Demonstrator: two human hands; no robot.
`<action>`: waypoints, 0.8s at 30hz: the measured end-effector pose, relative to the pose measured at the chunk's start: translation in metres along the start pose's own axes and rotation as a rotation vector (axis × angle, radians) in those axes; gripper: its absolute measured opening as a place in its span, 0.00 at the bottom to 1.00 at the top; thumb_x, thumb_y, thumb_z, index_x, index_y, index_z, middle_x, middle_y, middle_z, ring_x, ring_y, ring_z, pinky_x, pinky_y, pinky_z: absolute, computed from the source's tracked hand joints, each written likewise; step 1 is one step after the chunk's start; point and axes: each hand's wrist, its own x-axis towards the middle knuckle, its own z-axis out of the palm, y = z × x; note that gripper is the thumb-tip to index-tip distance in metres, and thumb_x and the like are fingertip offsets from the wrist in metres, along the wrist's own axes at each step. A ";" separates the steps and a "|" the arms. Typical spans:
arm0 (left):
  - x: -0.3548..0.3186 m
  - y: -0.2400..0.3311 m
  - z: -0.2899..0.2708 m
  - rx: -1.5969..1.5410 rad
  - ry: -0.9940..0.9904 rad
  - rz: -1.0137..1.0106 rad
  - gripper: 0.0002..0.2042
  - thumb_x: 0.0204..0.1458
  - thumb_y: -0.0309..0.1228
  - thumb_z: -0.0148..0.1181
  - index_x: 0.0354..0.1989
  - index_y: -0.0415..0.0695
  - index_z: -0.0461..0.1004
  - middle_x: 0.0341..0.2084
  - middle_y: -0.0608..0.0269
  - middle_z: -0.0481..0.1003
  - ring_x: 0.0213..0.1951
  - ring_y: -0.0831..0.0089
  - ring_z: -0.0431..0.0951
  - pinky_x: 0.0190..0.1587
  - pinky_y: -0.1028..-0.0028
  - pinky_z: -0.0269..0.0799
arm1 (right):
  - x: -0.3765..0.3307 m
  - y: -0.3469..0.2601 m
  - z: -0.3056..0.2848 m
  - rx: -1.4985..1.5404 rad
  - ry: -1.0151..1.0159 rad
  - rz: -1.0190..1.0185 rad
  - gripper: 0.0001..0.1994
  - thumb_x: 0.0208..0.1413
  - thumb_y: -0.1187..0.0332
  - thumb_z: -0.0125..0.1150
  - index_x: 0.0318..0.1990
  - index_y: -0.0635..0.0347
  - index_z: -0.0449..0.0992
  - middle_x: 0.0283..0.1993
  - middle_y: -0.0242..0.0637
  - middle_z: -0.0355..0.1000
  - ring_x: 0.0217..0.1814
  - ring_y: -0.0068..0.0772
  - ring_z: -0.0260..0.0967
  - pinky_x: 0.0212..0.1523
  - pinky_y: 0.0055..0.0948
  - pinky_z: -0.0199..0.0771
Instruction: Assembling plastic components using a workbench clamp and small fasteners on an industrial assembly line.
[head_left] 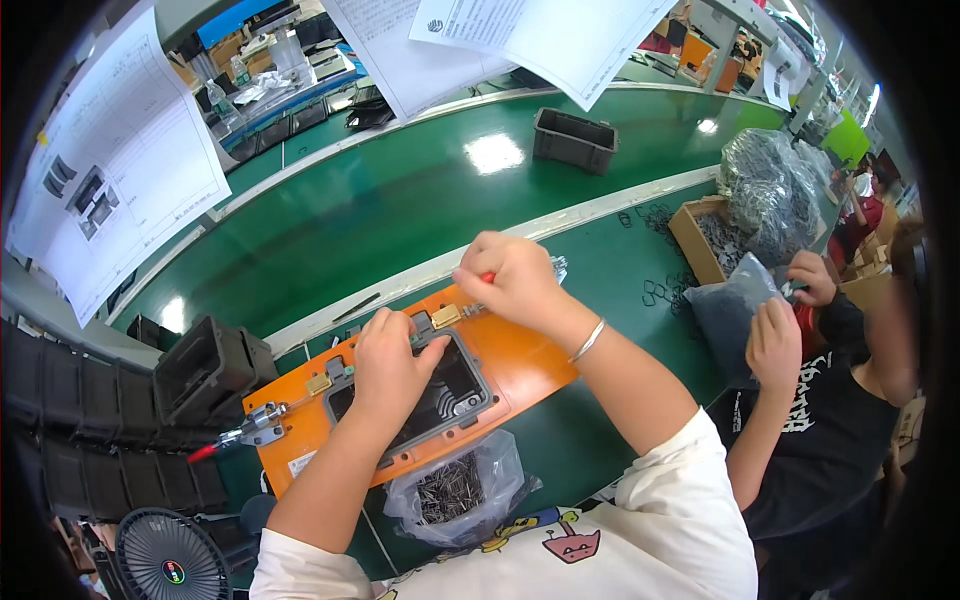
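Observation:
A dark grey plastic case [478,388] with a large rectangular opening sits in an orange fixture plate [532,362] on the bench. My left hand [392,358] is closed over the case's far wall, its thumb toward the opening and its other fingertips partly hidden. Beyond the fixture's right end, my right hand [515,278] is wrapped round a red handle [487,277], mostly covered by the fingers. A metal toggle clamp [262,425] with another red handle stands at the plate's left end. Brass-coloured blocks [445,316] line the case's far side.
Nearest me is a plastic bag of metal pins [450,490]. Black boxes [110,400] stack at left above a fan [172,555]. A grey bin [575,140] rests on the green conveyor [400,205]. At right, a co-worker's hands [775,335] are beside a cardboard box [697,248].

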 end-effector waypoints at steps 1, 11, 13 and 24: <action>0.001 0.001 -0.002 -0.005 -0.029 -0.015 0.18 0.36 0.34 0.73 0.27 0.38 0.68 0.27 0.53 0.69 0.32 0.54 0.72 0.35 0.62 0.69 | 0.004 0.003 -0.008 0.181 0.101 0.097 0.12 0.49 0.68 0.64 0.18 0.62 0.74 0.29 0.36 0.74 0.28 0.31 0.72 0.29 0.27 0.70; -0.076 -0.007 -0.091 0.023 0.013 -0.331 0.23 0.36 0.35 0.74 0.24 0.40 0.61 0.20 0.56 0.64 0.24 0.59 0.66 0.27 0.65 0.62 | -0.065 -0.060 -0.052 0.182 0.070 0.590 0.19 0.47 0.62 0.70 0.40 0.62 0.70 0.34 0.37 0.69 0.38 0.26 0.69 0.38 0.28 0.72; -0.085 -0.010 -0.088 0.060 -0.085 -0.410 0.22 0.36 0.34 0.73 0.28 0.40 0.62 0.20 0.56 0.67 0.24 0.57 0.70 0.28 0.64 0.65 | -0.074 -0.076 -0.012 -0.099 -0.267 0.349 0.26 0.44 0.52 0.71 0.41 0.64 0.70 0.39 0.48 0.70 0.43 0.49 0.71 0.45 0.42 0.71; -0.079 0.000 -0.148 -0.331 0.379 -0.308 0.13 0.44 0.26 0.66 0.33 0.38 0.67 0.23 0.66 0.66 0.25 0.80 0.63 0.29 0.79 0.60 | 0.004 -0.094 -0.045 0.251 0.031 0.136 0.10 0.43 0.72 0.58 0.35 0.66 0.71 0.21 0.35 0.68 0.25 0.24 0.69 0.26 0.29 0.69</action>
